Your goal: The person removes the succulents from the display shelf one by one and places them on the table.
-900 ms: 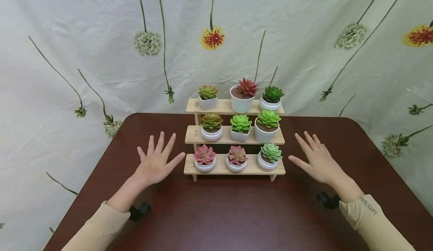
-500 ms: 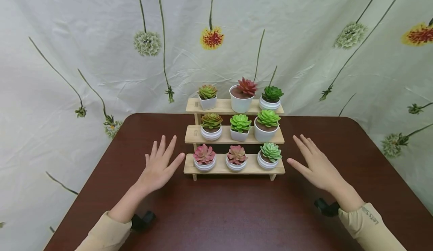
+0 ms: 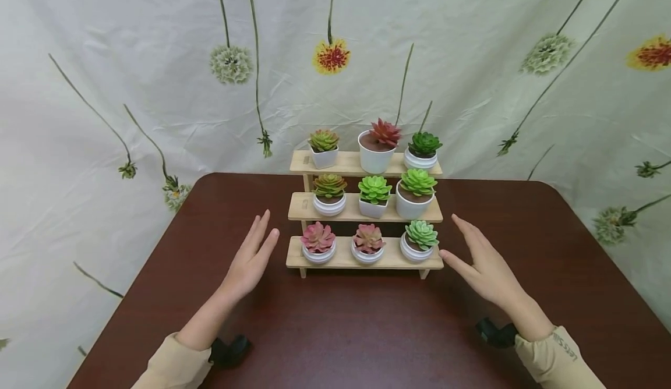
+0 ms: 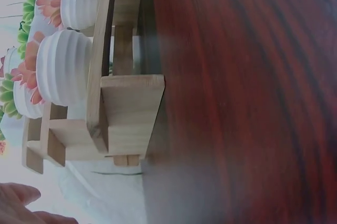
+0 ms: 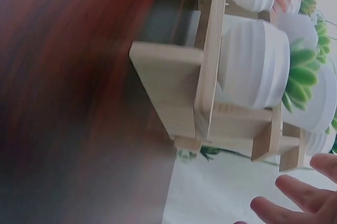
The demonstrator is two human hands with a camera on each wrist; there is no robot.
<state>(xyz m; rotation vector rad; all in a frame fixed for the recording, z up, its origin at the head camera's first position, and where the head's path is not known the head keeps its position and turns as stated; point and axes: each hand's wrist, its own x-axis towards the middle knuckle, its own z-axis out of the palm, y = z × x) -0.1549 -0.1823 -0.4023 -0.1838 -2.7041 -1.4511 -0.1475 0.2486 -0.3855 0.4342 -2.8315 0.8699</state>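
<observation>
My left hand [image 3: 249,265] hovers to the left of a three-tier wooden stand [image 3: 341,261], its fingers straight and touching nothing. On the other side, my right hand [image 3: 487,267] is held with extended fingers near the bottom shelf's right end, apart from it. Potted succulents fill the stand. On the lowest shelf are a pink succulent [image 3: 318,239], a dusty-pink one [image 3: 368,240] and a pale green one [image 3: 421,236], all in ribbed white pots. The left wrist view shows fingertips [image 4: 21,192] beside the stand; the right wrist view also shows fingers [image 5: 300,192].
The stand is on a dark reddish-brown table [image 3: 356,331] with rounded far corners. Behind it hangs a white cloth [image 3: 157,28] printed with flowers. Higher shelves carry more pots, including a red succulent [image 3: 385,133] and a bright green one [image 3: 374,189].
Both hands have turned from palms down toward facing each other and moved slightly inward. The left hand's spread fingers have come together. The stand and pots stay in place.
</observation>
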